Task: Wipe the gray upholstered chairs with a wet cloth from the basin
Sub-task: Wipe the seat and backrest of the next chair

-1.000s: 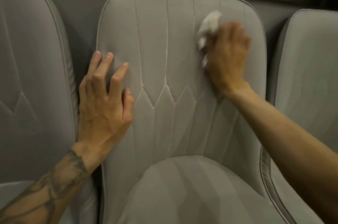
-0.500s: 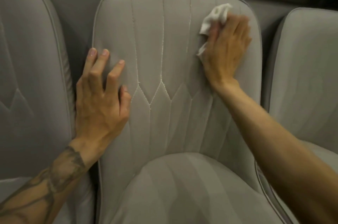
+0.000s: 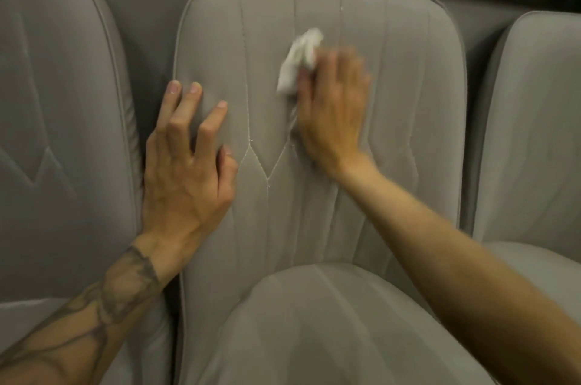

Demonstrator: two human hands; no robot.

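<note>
The middle gray chair [image 3: 393,95] fills the centre of the view, its stitched backrest upright on the far side and its seat cushion [image 3: 330,328] at the near edge; a second gray chair [image 3: 63,108] stands just beside it on the left, and a third [image 3: 534,139] just beside it on the right. The white cloth [image 3: 299,61] sits crumpled against the upper middle of the centre backrest, poking out up and to the left from under the fingers of the right hand [image 3: 333,111]; that hand lies flat over the cloth with its fingers fairly straight, pressing it onto the fabric, though it is blurred. The left hand [image 3: 185,177] rests on the left part of the same backrest, near its piped edge, palm down and fingers spread apart, holding nothing; its forearm [image 3: 103,306] bears a dark tattoo.
</note>
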